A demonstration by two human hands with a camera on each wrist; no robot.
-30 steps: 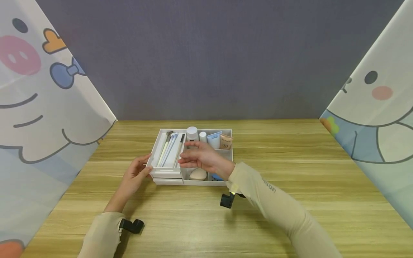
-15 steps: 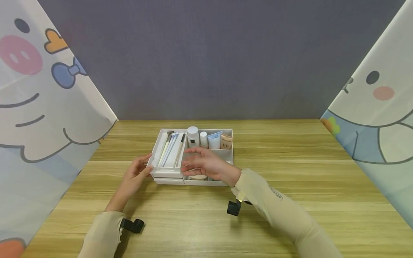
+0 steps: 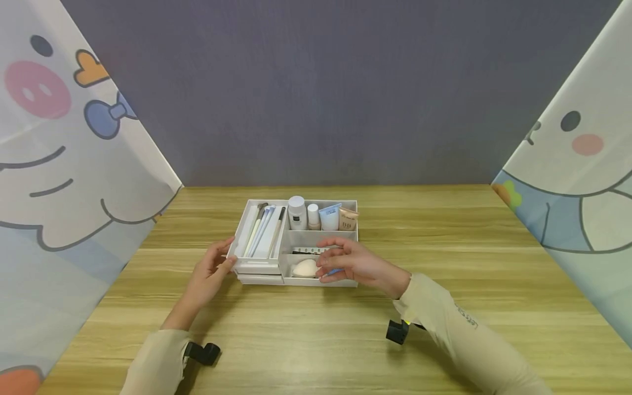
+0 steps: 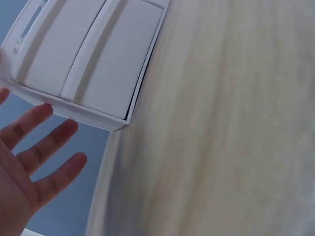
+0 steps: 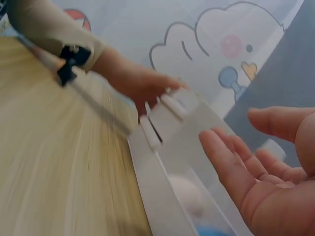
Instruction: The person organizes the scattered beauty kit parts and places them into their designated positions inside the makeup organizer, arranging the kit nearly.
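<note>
A white makeup organizer [image 3: 320, 282] stands on the wooden table. My left hand [image 3: 207, 274] touches its left front corner, fingers extended along the side in the left wrist view. Several makeup brushes [image 3: 261, 230] lie in the tray on the organizer's left. My right hand [image 3: 360, 264], holding nothing, hovers over the right front compartments with fingers loosely spread. It partly covers a blue item [image 3: 334, 271]. Beside its fingertips, a cream makeup sponge [image 3: 304, 268] sits in a front compartment. The two drawers [image 4: 110, 64] under the brush tray are closed.
In the back compartment stand a white-capped bottle [image 3: 297, 215], a smaller bottle [image 3: 313, 218], a light blue tube [image 3: 329, 218] and a tan BB tube [image 3: 348, 219]. A grey panel [image 3: 336, 99] rises behind the table [image 3: 296, 340], with cartoon-printed sheets at both sides.
My right hand has moved right and toward me, from beside the brush tray to over the right front compartments, uncovering the sponge. My left hand stays at the organizer's corner.
</note>
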